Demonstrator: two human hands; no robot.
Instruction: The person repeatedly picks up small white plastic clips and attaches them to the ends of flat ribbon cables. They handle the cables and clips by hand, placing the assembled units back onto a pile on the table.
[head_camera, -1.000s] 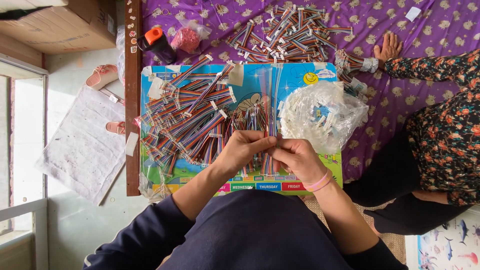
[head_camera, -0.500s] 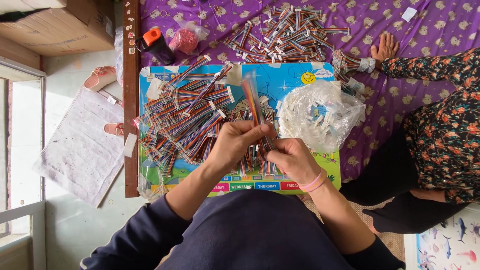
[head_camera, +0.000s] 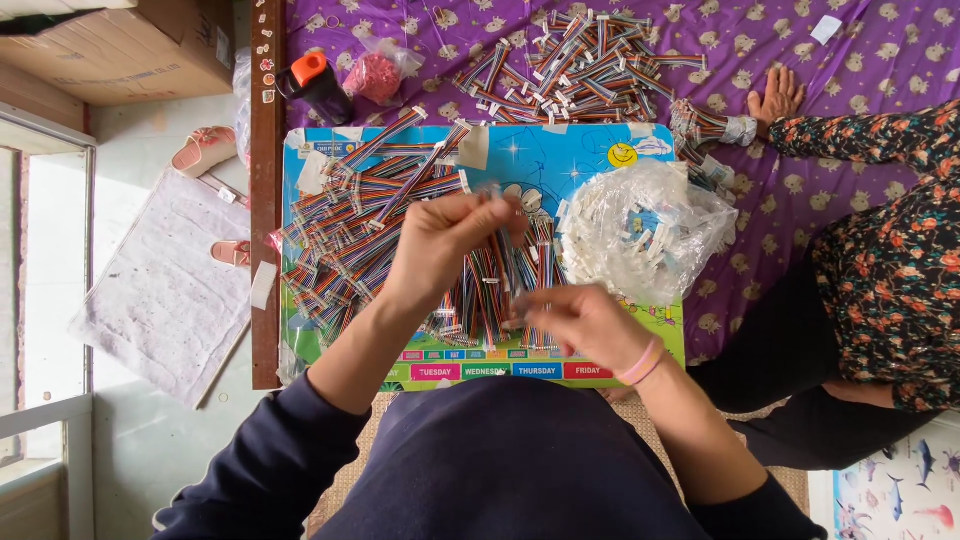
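A colourful picture board (head_camera: 600, 150) lies in front of me, covered with multicoloured ribbon cables. My left hand (head_camera: 440, 245) is raised over the board's middle, pinching one ribbon cable (head_camera: 500, 195) between its fingertips. My right hand (head_camera: 585, 320), with pink bands on the wrist, rests lower on a row of cables (head_camera: 500, 290) laid side by side and pinches one of them. A large heap of the same cables (head_camera: 350, 230) fills the board's left half. A clear plastic bag of white connectors (head_camera: 645, 235) sits on the board's right half.
Another pile of ribbon cables (head_camera: 580, 70) lies on the purple patterned cloth (head_camera: 800, 190) beyond the board. A second person in a floral top (head_camera: 890, 260) sits at right, one hand (head_camera: 775, 98) on the cloth. A dark bottle with an orange cap (head_camera: 315, 85), a cardboard box (head_camera: 120, 50) and sandals (head_camera: 205, 150) are at left.
My left hand has lifted and moved up and left with a cable. My right hand has dropped lower onto the laid-out row. The hands have come apart.
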